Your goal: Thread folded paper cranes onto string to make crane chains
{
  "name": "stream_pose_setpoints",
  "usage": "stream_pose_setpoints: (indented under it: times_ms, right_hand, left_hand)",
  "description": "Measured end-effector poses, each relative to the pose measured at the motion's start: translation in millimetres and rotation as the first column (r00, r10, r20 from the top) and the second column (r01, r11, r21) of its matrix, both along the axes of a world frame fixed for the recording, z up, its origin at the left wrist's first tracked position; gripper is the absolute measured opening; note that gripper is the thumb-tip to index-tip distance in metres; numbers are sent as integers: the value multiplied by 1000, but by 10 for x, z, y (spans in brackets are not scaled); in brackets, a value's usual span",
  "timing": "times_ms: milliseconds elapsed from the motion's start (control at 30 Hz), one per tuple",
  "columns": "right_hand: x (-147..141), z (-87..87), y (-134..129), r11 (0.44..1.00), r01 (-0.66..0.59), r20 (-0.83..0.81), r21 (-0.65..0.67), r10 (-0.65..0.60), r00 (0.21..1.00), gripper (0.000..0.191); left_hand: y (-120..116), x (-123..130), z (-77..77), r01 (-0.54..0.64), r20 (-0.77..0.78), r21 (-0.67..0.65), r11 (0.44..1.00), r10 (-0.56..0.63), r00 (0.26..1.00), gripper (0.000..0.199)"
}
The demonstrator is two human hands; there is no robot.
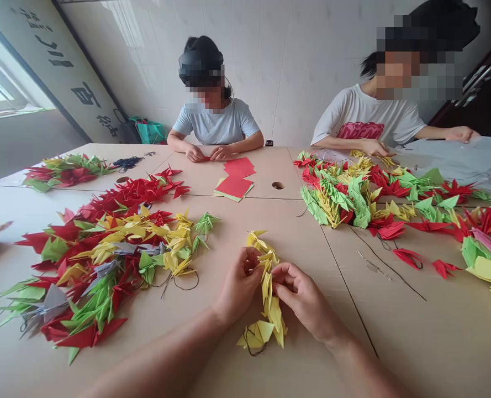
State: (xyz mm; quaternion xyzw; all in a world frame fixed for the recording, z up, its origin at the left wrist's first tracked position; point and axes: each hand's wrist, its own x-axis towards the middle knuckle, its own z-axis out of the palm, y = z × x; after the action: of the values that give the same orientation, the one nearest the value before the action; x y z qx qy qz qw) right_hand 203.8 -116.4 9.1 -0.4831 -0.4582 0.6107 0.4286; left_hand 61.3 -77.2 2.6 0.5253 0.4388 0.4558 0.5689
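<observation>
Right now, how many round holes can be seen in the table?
2: one hole right of the flat red sheets, another hole beside the far-left folded-paper pile. Paper may hide others.

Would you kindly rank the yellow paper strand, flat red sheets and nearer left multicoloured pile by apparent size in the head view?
1. Multicoloured pile
2. Yellow paper strand
3. Flat red sheets, which lie farther away
</observation>
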Motion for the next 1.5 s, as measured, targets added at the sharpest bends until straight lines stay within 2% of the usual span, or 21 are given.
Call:
stream_pose_setpoints:
  times_ms: [100, 233, 400, 500, 600, 667, 733, 833, 967, 1067, 1500]
  right_hand:
    - [30, 43, 7, 998, 6, -89, -58, -11, 996, 14]
    - [89, 52, 32, 977, 57, -242, -206, -107, 964, 16]
    - [146, 32, 54, 945, 90, -335, -314, -199, 921, 21]
    - [162, 39, 53, 932, 82, -382, -353, -223, 897, 23]
    - [160, 71, 43, 928, 73, -404, -365, -228, 886, 22]
    - [146, 98, 32, 934, 51, -390, -354, -198, 899, 20]
    - [127, 119, 18, 943, 28, -364, -333, -156, 918, 19]
    - [98, 125, -5, 955, 4, -316, -295, -102, 943, 18]
    - [81, 118, -21, 972, -2, -234, -235, -55, 971, 19]
    - [82, 131, -23, 972, -13, -216, -234, -39, 976, 19]
    - [47, 114, -47, 983, -34, -170, -179, 3, 985, 19]
  left_hand:
    - [1, -4, 55, -27, -3, -27, 999, 27, 1000, 14]
    - [9, -10, 115, -36, -19, -66, 997, 35, 999, 16]
    - [0, -20, 96, 3, 15, -84, 996, -2, 1000, 13]
    - [-26, -40, 45, 12, -94, 72, 997, -5, 996, 11]
    - [-53, -60, 13, 30, -268, 299, 954, 54, 962, 20]
    - [-61, -68, 9, 36, -322, 379, 925, 95, 942, 24]
    - [-59, -70, 9, 32, -336, 400, 916, 114, 935, 25]
    - [-47, -69, 6, 8, -317, 357, 934, 113, 942, 23]
    - [-31, -65, 6, -34, -248, 226, 973, 91, 964, 17]
    - [-24, -58, 18, -38, -189, 163, 986, 69, 980, 15]
    - [-13, -48, 44, -70, -241, 160, 985, 108, 965, 13]
